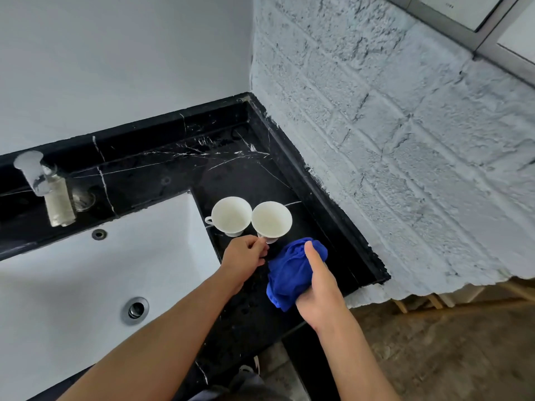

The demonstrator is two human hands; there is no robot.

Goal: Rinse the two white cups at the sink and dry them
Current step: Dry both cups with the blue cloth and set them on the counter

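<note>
Our left hand (246, 253) pinches the handle of the right-hand white ceramic cup (271, 219), steadying it upright beside its twin white cup (230, 215) on the black marble counter (173, 169), while our right hand (321, 287) clenches a bunched blue cloth (289, 273), seemingly ready for drying.

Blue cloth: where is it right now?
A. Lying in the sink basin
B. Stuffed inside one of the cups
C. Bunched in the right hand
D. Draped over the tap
C: the blue cloth is bunched up in the right hand over the black counter, just in front of the two white cups; the left hand is at the nearer cup's handle.
</note>
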